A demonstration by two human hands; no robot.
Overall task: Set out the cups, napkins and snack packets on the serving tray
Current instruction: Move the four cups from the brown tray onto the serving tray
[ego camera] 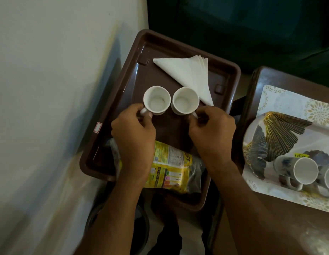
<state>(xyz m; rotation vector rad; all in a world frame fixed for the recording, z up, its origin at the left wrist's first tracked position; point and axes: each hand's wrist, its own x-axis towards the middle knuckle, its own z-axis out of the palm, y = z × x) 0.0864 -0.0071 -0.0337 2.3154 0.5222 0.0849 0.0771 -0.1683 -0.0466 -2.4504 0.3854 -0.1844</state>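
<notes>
We're looking straight down on the brown tray, and everything gets placed from there. Off the tray's right side sits a second, patterned tray carrying a fan-shaped gold ornament and two mugs lying on their sides, mouths toward us. A pale wall runs along the tray's left edge.

On the tray's far end we've got a stack of white napkins, folded into a triangle, its long point running down toward the right cup. At the near end lies a yellow snack packet, flat, its long side running across the tray, partly covered by both forearms.

Now the hands. Our left hand pinches the handle of the left cup, fingers curled round it. Our right hand does the same on the right cup, thumb and fingertips closed on its handle.

Both white cups stand upright mid-tray, mouths up, side by side and just about touching, handles pointing back toward us. The right cup's rim overlaps the napkin's tip from where we see it.
</notes>
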